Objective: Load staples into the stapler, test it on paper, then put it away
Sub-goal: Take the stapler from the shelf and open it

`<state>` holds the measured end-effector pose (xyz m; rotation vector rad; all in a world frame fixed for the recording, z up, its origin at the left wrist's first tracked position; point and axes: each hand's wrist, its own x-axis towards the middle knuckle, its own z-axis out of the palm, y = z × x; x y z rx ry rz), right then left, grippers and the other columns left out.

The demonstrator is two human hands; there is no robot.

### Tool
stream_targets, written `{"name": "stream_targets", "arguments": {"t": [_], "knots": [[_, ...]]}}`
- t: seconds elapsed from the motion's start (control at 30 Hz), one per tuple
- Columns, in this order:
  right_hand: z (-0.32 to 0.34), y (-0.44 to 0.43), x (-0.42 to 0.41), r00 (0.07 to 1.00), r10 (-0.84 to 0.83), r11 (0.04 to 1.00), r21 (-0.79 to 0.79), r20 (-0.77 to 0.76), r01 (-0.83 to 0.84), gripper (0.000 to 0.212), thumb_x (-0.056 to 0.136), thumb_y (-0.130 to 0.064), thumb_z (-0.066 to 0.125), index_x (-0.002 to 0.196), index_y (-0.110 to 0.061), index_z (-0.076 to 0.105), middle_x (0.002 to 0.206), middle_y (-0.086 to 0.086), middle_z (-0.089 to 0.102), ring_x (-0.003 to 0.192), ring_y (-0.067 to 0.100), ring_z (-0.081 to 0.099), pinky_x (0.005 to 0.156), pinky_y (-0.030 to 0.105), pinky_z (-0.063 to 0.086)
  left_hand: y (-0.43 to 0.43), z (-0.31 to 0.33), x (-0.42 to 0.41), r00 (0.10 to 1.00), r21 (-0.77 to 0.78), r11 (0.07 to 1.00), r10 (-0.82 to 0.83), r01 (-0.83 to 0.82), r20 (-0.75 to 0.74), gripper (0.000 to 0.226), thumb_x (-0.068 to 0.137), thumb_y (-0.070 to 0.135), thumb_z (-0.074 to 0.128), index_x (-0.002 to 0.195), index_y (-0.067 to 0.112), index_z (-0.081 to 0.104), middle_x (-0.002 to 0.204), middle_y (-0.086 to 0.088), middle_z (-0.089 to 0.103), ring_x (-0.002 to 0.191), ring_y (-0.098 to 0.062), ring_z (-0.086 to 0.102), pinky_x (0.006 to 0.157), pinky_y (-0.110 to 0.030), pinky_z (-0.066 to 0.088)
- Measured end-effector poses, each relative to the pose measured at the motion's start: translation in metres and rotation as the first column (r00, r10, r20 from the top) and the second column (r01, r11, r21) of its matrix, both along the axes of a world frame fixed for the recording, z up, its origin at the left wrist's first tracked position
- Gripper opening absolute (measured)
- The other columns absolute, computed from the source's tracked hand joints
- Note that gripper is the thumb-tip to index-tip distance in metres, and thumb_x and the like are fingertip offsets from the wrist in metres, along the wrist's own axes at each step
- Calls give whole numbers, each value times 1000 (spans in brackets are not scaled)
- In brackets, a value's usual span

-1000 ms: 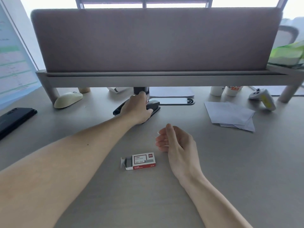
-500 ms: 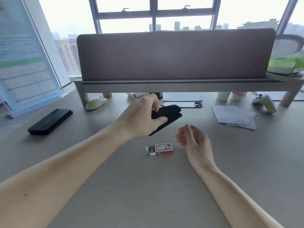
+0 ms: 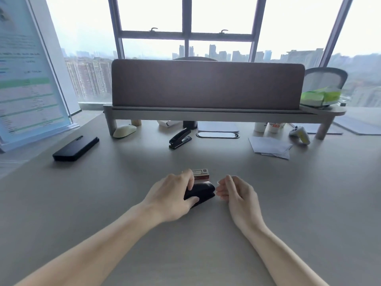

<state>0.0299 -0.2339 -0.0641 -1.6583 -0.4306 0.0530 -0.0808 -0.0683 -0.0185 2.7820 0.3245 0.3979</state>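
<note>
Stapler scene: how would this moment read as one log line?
left hand: holds stapler on desk | right hand: empty, beside | staple box: behind | loading: not begun

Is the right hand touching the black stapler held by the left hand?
Apart. The head view shows a sliver of desk between the right hand fingers and the black stapler, gripped by the left hand.

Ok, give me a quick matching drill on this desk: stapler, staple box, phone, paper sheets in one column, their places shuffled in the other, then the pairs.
Things:
1. stapler
2. staple box
3. phone
4. paper sheets

Places:
A. far right of the desk, near the game controller
B. left of the desk, in front of the standing sign
C. gripped by the left hand
D. flat on the desk just beyond the two hands

Pairs: 1-C, 2-D, 3-B, 4-A
</note>
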Motion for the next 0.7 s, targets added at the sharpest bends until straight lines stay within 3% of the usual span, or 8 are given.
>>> {"name": "stream_targets", "arguments": {"t": [0.13,0.2,0.23,0.3,0.37,0.47,0.57,0.7], "knots": [[0,-3,-2,1000,-13,1000,5,17,13,39,111,-27,53,82,-15,75,74,3,78,69,9,74,86,51,63,0,8,-4,995,109,991,-87,80,56,29,97,50,61,96,28,43,68,8,57,57,-15,52,55,-32,42],[0,-3,0,1000,-17,1000,14,10,17,39,111,-28,53,81,-15,75,74,4,79,70,11,75,87,51,63,12,24,-2,976,243,949,-217,202,35,7,105,33,50,105,28,45,85,7,65,68,-23,60,64,-39,54],[-1,-3,1,1000,-17,1000,19,0,17,40,111,-28,53,81,-15,75,74,3,79,70,11,74,87,51,63,20,34,0,956,357,894,-294,270,14,15,103,17,45,114,29,48,99,7,68,78,-25,64,69,-42,57],[-2,-3,2,1000,-17,1000,23,-9,17,41,111,-29,52,81,-15,75,74,2,78,70,11,74,88,51,63,38,53,9,875,645,654,-481,396,-50,50,94,-1,37,131,28,54,130,2,66,97,-25,67,76,-43,58],[-3,-2,3,1000,-20,999,28,-10,20,41,111,-30,52,81,-16,76,75,1,79,72,13,75,89,52,62,47,60,20,787,819,355,-591,451,-177,61,95,-4,34,142,28,52,143,-7,60,105,-27,67,81,-42,58],[-3,-2,6,1000,-23,999,30,-15,24,41,111,-32,52,81,-18,76,76,2,79,74,17,76,89,54,62,48,48,34,714,833,179,-625,524,-315,62,96,-7,44,145,31,49,151,-9,55,115,-28,65,89,-40,57],[-3,-1,10,999,-23,999,46,-25,24,42,112,-31,51,82,-16,76,76,4,79,74,17,76,89,54,62,47,35,45,641,795,129,-674,592,-368,55,92,-7,54,136,27,57,153,-8,52,125,-29,61,91,-40,56],[-3,1,12,999,-32,997,67,-34,34,43,112,-29,51,82,-12,75,75,5,78,72,15,74,87,51,64,41,31,52,601,807,65,-704,587,-379,31,99,-4,47,113,19,63,136,-5,64,120,-26,61,92,-38,54]]}}
